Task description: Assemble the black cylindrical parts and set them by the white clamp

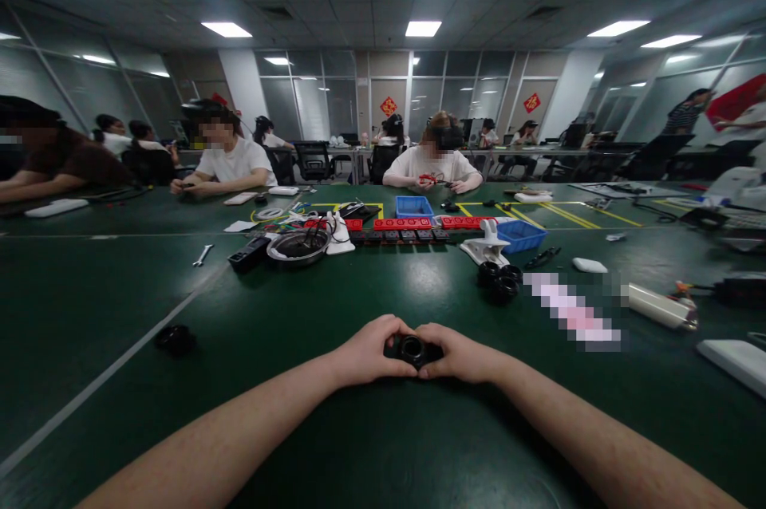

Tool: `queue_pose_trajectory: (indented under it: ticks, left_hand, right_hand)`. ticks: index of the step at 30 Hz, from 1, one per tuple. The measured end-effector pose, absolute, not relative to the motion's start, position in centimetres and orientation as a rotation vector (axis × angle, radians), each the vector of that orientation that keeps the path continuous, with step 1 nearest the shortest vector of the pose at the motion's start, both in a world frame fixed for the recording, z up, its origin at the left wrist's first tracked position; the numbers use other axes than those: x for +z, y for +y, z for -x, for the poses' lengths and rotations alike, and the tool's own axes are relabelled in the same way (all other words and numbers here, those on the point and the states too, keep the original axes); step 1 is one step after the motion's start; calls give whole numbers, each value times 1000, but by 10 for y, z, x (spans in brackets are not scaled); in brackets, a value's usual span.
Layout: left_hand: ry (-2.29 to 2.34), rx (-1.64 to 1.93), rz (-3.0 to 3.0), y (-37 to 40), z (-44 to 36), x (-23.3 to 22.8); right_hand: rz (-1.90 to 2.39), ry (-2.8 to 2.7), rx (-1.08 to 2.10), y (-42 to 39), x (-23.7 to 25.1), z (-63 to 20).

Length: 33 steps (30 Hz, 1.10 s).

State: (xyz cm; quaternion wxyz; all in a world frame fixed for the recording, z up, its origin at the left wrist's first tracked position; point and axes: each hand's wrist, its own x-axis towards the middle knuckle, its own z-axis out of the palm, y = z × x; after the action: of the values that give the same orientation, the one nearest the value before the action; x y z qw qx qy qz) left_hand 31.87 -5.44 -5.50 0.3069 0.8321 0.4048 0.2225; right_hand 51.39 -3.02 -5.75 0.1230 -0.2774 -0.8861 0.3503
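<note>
Both hands meet over the table's near middle, around a black round part [412,347] with a ring-shaped opening that faces up. My left hand [372,349] grips its left side, thumb and fingers curled round it. From the right, my right hand [458,355] closes on the same part, and the fingertips of the two hands nearly touch. The fingers cover the part's sides, so its exact kind is unclear. A similar dark piece [175,340] lies far to the left. Several black round parts [500,282] are clustered ahead on the right.
Across the green table [287,429] stand red and black socket strips [402,223], a round metal pan [298,247], a white clamp base [483,244] and blue bins [520,235]. A wrench [203,255] lies left; a cream cylinder [658,306] lies right. Co-workers sit opposite.
</note>
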Motion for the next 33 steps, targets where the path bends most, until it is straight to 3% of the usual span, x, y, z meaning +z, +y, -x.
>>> queue_pose_trajectory:
  ticks: [11,17,28,33]
  left_hand:
    - [1112,588,-2197,-58,-321,-52]
    - [1183,569,-2201,-64,-324,-45]
    - [1415,707,-2155,-64,-333,-53]
    - [1258,617,-2212,-59,-325,-49]
  right_hand:
    - [892,-2519,1026,-33,-58,-512]
    - [1069,-2507,880,-36,-60,-509]
    - [1342,-2455,134,-47,-74,-494]
    - [1145,-2517,364,-45,-68,-499]
